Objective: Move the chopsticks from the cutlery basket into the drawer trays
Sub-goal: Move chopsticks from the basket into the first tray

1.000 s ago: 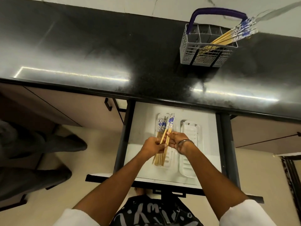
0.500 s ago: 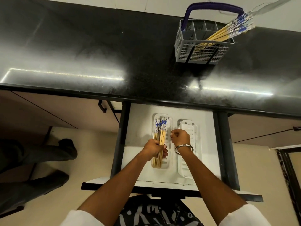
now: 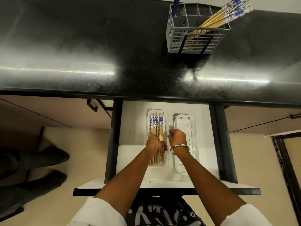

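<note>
The left hand [image 3: 154,143] curls over a row of chopsticks [image 3: 156,128] lying in the left tray [image 3: 164,115] of the open drawer [image 3: 135,124], gripping their middle, while the right hand [image 3: 177,137], a bangle [image 3: 179,148] on its wrist, hangs curled as a fist holding nothing over the gap beside the right tray [image 3: 193,144]. More chopsticks [image 3: 216,20] lean out of the basket [image 3: 195,41], well apart on the black desk [image 3: 81,46] beyond the drawer. The drawer has bare white floor left of the trays, dark rails on both sides, and tan floor [image 3: 73,160] below.
</note>
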